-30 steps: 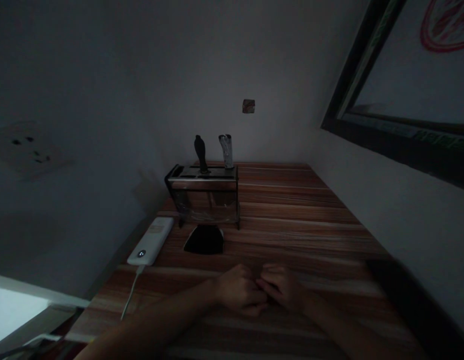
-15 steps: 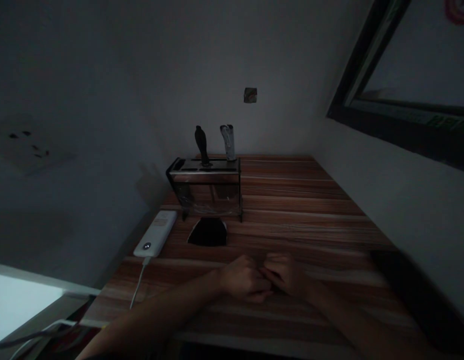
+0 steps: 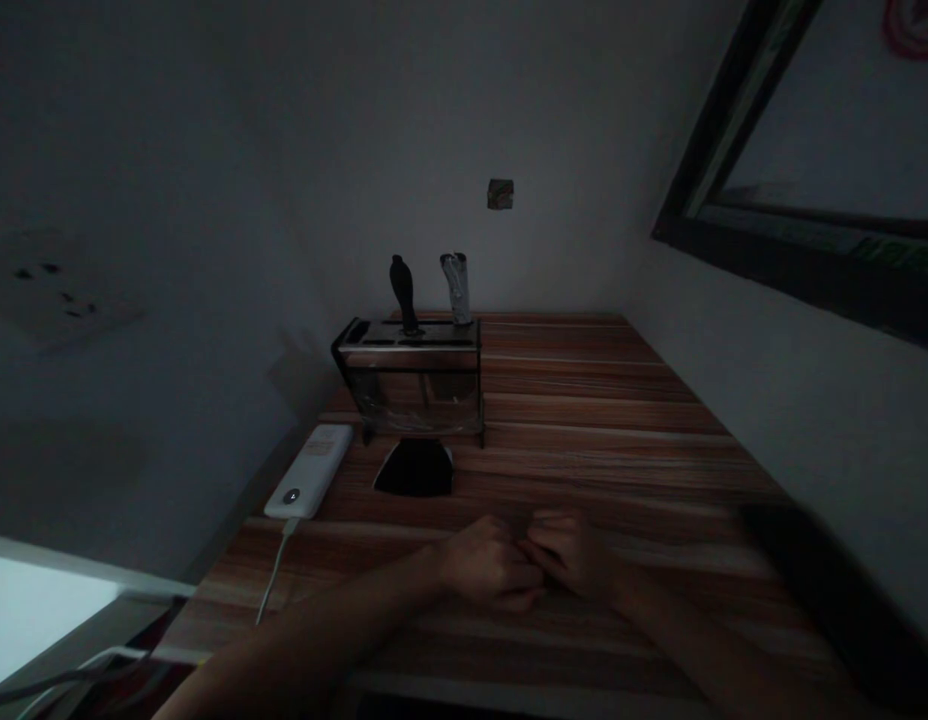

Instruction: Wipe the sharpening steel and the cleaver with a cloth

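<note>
My left hand (image 3: 490,562) rests curled into a loose fist on the wood-patterned table (image 3: 576,440). Against its fingers lies my right hand (image 3: 573,550), also closed, with its thumb side touching the left. Nothing shows in either hand, though the insides of the fists are hidden. Just beyond the left hand is a flat black piece (image 3: 415,467) with a pale edge. Behind that stands a knife rack (image 3: 408,360) with a dark top and see-through sides. A black handle (image 3: 404,293) and a grey, plastic-wrapped handle (image 3: 456,288) stick up from its slots.
A white power bank (image 3: 314,470) with a white cable (image 3: 273,575) plugged in lies at the table's left edge. Along the right edge is a long dark object (image 3: 816,590), blurred. A wall socket (image 3: 55,290) is at left, a dark frame (image 3: 771,260) at upper right.
The whole view has shifted, so the table and rack sit slightly higher and further right than a second ago. Both hands keep the same closed pose.
</note>
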### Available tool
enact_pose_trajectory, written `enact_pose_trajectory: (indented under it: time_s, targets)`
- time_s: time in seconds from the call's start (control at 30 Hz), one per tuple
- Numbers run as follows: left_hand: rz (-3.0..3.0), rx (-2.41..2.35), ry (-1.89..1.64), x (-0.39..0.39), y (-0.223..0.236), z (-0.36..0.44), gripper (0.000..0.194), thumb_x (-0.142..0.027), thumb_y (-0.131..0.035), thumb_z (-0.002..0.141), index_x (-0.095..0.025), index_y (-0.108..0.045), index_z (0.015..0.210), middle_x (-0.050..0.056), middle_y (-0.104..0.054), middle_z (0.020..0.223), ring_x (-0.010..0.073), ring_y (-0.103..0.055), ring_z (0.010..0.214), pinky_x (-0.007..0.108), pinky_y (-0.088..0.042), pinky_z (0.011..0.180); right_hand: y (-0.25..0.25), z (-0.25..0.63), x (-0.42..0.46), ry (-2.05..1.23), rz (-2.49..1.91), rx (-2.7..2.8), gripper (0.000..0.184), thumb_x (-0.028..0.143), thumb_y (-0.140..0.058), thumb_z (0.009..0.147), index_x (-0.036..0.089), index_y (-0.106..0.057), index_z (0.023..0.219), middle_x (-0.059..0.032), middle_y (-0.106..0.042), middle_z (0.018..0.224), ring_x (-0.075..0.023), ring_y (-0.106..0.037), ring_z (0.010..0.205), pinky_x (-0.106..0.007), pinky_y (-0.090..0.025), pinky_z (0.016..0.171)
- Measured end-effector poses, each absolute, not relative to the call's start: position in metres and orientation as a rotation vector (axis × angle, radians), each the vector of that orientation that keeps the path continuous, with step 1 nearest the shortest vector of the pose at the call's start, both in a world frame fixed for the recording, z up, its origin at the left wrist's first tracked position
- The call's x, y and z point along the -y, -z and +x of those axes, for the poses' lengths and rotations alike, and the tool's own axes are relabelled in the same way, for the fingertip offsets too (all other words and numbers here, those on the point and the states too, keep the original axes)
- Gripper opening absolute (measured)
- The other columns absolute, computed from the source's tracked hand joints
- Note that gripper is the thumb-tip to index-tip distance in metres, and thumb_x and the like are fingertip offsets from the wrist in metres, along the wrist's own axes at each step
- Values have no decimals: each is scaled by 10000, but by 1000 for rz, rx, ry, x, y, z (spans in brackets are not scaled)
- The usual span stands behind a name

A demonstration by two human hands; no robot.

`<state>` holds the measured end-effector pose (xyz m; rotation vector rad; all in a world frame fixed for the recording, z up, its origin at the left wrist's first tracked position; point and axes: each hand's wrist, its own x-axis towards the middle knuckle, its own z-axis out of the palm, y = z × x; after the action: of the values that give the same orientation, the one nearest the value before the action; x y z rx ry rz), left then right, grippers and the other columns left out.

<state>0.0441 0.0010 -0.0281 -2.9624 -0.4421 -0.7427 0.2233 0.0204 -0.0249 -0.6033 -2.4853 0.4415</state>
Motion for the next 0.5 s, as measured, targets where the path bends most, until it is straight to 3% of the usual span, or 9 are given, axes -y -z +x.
enact_pose_trajectory:
  time_s: [0.5]
  targets:
    - [-2967,444,741,0,25,44,323,-299,-429,847,-202,-541,560,-18,-565,471,117,-505,407,262,-313,404,28,224,-21,-436,-608,2487,435,309,-332,955,189,-517,581,-14,-528,540,-133,-467,550,-275,-305,540]
